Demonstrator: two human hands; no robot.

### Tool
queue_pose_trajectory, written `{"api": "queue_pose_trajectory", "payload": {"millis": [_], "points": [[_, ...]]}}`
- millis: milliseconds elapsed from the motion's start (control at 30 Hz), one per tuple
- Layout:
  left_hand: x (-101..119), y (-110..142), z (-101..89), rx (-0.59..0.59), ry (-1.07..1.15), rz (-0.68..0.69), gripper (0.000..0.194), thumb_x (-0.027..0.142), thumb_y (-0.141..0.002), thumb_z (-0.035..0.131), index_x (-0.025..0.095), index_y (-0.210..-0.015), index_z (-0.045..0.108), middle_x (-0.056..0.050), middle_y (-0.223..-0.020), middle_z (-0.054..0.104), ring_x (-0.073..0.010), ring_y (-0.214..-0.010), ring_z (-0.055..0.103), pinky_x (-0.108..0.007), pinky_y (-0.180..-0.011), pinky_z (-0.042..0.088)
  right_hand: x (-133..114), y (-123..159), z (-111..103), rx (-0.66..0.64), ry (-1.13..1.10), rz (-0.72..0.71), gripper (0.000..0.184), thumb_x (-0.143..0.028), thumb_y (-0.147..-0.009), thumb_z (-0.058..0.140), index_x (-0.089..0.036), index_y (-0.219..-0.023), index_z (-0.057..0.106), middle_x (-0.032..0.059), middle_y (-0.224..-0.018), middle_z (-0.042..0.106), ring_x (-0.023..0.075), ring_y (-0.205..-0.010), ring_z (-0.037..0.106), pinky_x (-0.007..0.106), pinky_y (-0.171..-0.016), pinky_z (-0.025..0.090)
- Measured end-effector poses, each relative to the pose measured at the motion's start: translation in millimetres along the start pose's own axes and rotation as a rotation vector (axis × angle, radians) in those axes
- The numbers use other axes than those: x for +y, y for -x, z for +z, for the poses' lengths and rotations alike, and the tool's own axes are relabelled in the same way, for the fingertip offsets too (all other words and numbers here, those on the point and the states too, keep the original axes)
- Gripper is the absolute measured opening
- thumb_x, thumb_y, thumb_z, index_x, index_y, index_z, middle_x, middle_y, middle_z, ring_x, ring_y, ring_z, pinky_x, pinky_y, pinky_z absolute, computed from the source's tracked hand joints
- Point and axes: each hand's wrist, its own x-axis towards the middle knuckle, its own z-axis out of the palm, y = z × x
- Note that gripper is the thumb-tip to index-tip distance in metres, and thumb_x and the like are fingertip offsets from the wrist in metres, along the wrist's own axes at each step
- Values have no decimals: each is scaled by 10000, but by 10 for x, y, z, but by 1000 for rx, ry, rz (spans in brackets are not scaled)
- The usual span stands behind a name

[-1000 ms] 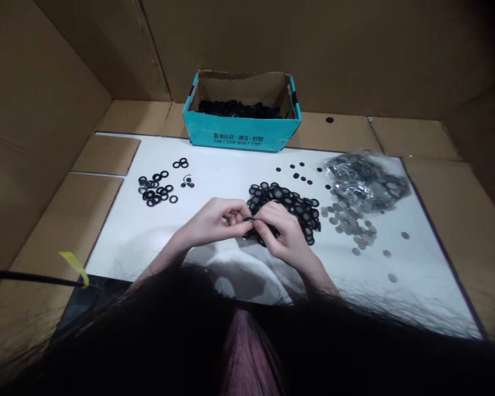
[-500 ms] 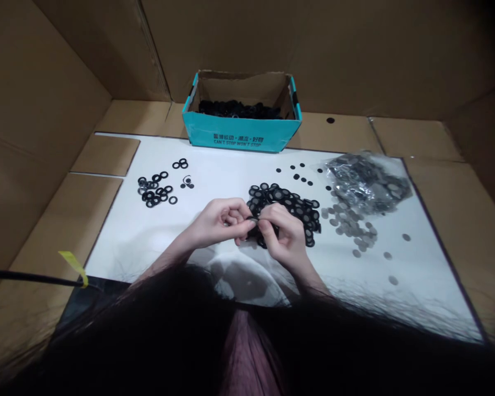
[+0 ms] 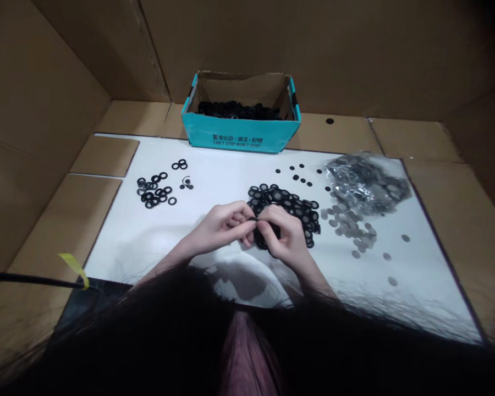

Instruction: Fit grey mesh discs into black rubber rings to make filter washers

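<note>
Piece [image 3: 252, 219], small and dark, pinched in left hand [image 3: 220, 226], thumb against forefinger. Right hand [image 3: 286, 234] pinches same piece from other side; hands almost meet. Exact shape hard to make out, mostly covered by fingers. Position: over left edge of ring pile [image 3: 278, 195], black rims with grey centres, on white surface [image 3: 218, 173]. Well left: loose black rings [image 3: 147, 196]. Right of pile: grey discs [image 3: 348, 222] beside clear bag [image 3: 363, 184]. Beyond: teal box [image 3: 239, 132], dark pieces [image 3: 239, 110] inside.
</note>
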Motion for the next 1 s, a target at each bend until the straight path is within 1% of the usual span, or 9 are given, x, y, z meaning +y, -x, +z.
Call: {"api": "queue_pose_trajectory", "payload": {"millis": [133, 300, 367, 533, 600, 667, 767, 900, 1000], "points": [[0, -7, 25, 34, 82, -23, 188, 269, -881, 631, 127, -829, 520, -6, -625, 639, -86, -518, 624, -177, -521, 505, -1, 28, 14, 26, -8, -2, 198, -148, -919, 481, -211, -732, 475, -12, -640, 512, 133, -634, 476, 317, -638, 379], [44, -12, -5, 52, 45, -20, 174, 243, -858, 644, 131, -812, 519, 11, -590, 628, -74, -486, 607, -158, -492, 483, -22, 34, 0, 28, 18, -17, 180, -128, -902, 499, -207, -740, 487, -10, -648, 527, 132, -644, 489, 323, -642, 373], [61, -8, -30, 35, 6, -21, 162, 231, -844, 656, 131, -821, 531, 17, -584, 627, -75, -488, 609, -153, -489, 474, -39, 31, -1, 34, 37, -23, 177, -124, -894, 512, -204, -738, 493, -10, -648, 538, 132, -649, 499, 328, -648, 367], [105, -4, -84, -60, -86, -35, 132, 205, -828, 654, 128, -797, 552, 23, -579, 616, -78, -496, 605, -152, -471, 445, -78, 18, 29, 67, 91, -31, 176, -128, -879, 535, -202, -722, 511, -15, -629, 551, 136, -640, 515, 336, -638, 341], [93, -12, -74, -18, -90, -23, 134, 208, -827, 657, 128, -798, 553, 27, -581, 608, -68, -492, 590, -152, -480, 434, -82, 13, 48, 103, 106, -26, 170, -130, -879, 536, -204, -728, 517, -15, -628, 550, 139, -638, 518, 335, -634, 341], [53, -24, -40, 72, -72, 8, 146, 228, -836, 662, 129, -827, 555, 26, -604, 607, -64, -517, 590, -155, -513, 442, -78, 11, 68, 155, 115, -13, 165, -129, -884, 529, -207, -740, 517, -12, -648, 561, 140, -641, 519, 332, -633, 353], [-29, -38, 37, 151, 11, 57, 169, 281, -873, 638, 142, -892, 542, 10, -677, 622, -85, -597, 639, -167, -554, 476, -68, 13, 98, 222, 123, 4, 162, -119, -888, 527, -211, -755, 517, -12, -668, 582, 137, -639, 515, 325, -633, 369], [-80, -43, 115, 164, 64, 81, 178, 305, -902, 595, 151, -945, 515, 11, -699, 616, -92, -581, 650, -179, -547, 500, -70, 23, 122, 256, 123, 3, 163, -112, -880, 542, -214, -756, 523, -20, -664, 593, 133, -632, 519, 320, -630, 378], [-45, -36, 115, 161, 63, 91, 163, 283, -895, 600, 141, -902, 520, 19, -659, 601, -79, -532, 622, -181, -542, 502, -88, 34, 131, 284, 110, 13, 170, -102, -883, 528, -214, -754, 525, -20, -663, 588, 130, -632, 529, 317, -627, 384]]}}
